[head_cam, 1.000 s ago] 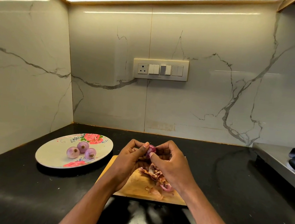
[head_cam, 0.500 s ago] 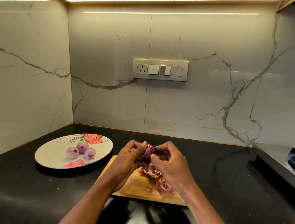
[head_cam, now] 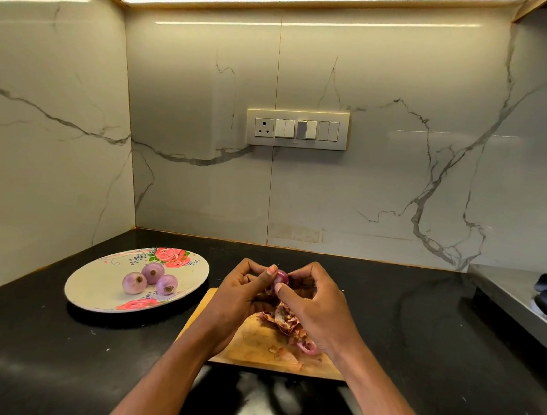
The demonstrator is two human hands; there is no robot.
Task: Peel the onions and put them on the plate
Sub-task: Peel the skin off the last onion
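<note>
Right, I've got the small red onion point(head_cam: 280, 279) pinched between both sets of fingertips, held just above the far edge of the wooden cutting board point(head_cam: 249, 344). My left hand point(head_cam: 237, 300) is closed on it with the thumb pressed to its side, and my right hand point(head_cam: 313, 305) is closed on it too, thumb tip at the skin. It's light and firm, I'd judge, but the papery skin is brittle and the peeled flesh is likely slippery, so I'd hold it by the ends and lift the skin at a torn edge. Three peeled onions point(head_cam: 151, 280) sit together on the floral plate point(head_cam: 92, 285), left of the board; peels point(head_cam: 286, 321) lie on the board. Compared with a second ago, the onion has turned slightly; nothing else has moved
</note>
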